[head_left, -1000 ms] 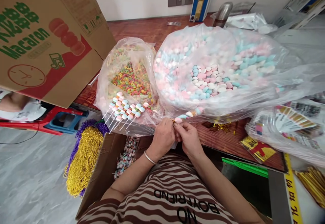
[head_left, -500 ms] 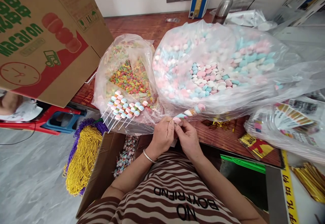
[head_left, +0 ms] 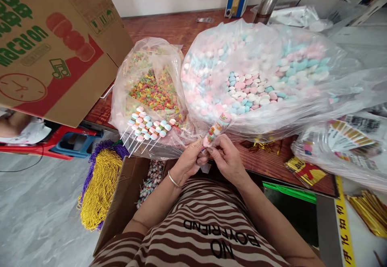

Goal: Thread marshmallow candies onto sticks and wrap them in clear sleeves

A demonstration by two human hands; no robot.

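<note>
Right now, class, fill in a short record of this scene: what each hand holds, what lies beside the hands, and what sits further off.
left hand: pinches the lower end of the wrapped candy stick
right hand: grips the same stick's base
stick: tilted, top toward the big bag
big bag: clear plastic, pink, blue and white candies
small bag: coloured candy rings
finished sticks: row lying on the small bag
cardboard box: far left
gold beads: heaped on the floor

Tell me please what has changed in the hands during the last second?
The wrapped candy skewer swung from lying low toward the right to pointing up and away. Both the left hand and right hand kept pinching its lower end. The candy bags and finished skewers stayed put.
</note>
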